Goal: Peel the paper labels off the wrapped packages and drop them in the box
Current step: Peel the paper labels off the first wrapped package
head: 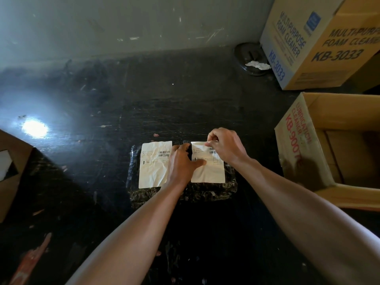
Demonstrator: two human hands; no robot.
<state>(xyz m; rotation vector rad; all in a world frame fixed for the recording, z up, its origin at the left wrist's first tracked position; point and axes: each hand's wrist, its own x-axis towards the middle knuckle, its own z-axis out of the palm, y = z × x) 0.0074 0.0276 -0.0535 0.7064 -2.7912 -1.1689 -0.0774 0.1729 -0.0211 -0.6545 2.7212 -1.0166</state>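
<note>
Barely begun, the right hand [226,147] pinches the right white paper label's [208,169] twelve-o'clock edge, the left hand [182,163] presses flat, fingers apart, and the open cardboard box [296,140] at three o'clock waits.

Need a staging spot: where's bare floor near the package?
Bare floor between the wrapped package and the wall, and left toward the glare. Right side is crowded: open box, closed carton, round lid. Both hands cover the package's middle.
</note>
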